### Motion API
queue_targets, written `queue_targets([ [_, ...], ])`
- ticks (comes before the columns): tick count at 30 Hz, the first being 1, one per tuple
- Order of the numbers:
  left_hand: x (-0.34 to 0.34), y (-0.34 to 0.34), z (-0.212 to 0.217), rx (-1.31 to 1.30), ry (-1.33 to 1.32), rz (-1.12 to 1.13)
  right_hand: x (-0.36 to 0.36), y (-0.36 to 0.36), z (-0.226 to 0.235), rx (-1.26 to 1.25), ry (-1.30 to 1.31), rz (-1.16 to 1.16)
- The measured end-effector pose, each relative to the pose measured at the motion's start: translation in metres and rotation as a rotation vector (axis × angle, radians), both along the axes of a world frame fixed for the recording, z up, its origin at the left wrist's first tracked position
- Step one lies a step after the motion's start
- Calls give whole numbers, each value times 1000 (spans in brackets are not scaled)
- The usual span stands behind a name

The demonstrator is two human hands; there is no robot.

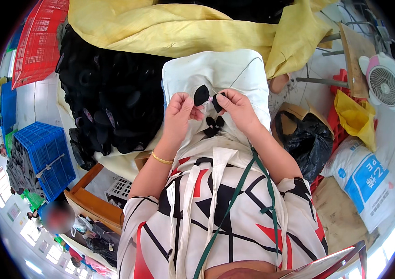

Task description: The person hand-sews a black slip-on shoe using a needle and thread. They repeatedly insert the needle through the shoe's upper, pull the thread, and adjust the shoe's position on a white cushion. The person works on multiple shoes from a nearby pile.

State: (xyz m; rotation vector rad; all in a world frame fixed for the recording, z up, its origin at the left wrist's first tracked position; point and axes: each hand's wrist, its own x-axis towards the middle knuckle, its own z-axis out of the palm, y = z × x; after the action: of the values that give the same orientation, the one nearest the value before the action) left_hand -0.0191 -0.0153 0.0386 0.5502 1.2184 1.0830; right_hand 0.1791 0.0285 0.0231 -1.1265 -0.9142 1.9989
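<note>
A small black fabric bow (201, 96) with a pink centre is held over the white cloth (246, 69) on my lap. My right hand (238, 110) pinches the bow's right loop between thumb and finger. At the lower edge of its left loop, my left hand (179, 114) is closed, with thumb and fingertips together against the bow. A thin dark line, like thread or wire, runs from near my right hand up across the cloth. Below the hands, another black fabric piece (213, 125) with rounded loops lies on my lap.
A large heap of black fabric pieces (109, 88) lies at the left, below yellow cloth (197, 30). Farther left stand a blue crate (49, 149) and a red crate (39, 39). At right are a black plastic bag (309, 142), a white sack (360, 181) and a small fan (385, 83).
</note>
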Motion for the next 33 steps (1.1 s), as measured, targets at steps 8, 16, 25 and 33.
queue_targets([
  [8,-4,3,4,-40,107,-211,-4,-2,5,7,-72,74],
  [16,-29,12,-4,26,168,-44,8,0,9,102,-119,137],
  [25,-26,10,11,161,307,-539,0,-7,26,501,-410,295],
  [33,-14,1,6,-50,-42,-298,-12,-14,19,41,-112,37],
])
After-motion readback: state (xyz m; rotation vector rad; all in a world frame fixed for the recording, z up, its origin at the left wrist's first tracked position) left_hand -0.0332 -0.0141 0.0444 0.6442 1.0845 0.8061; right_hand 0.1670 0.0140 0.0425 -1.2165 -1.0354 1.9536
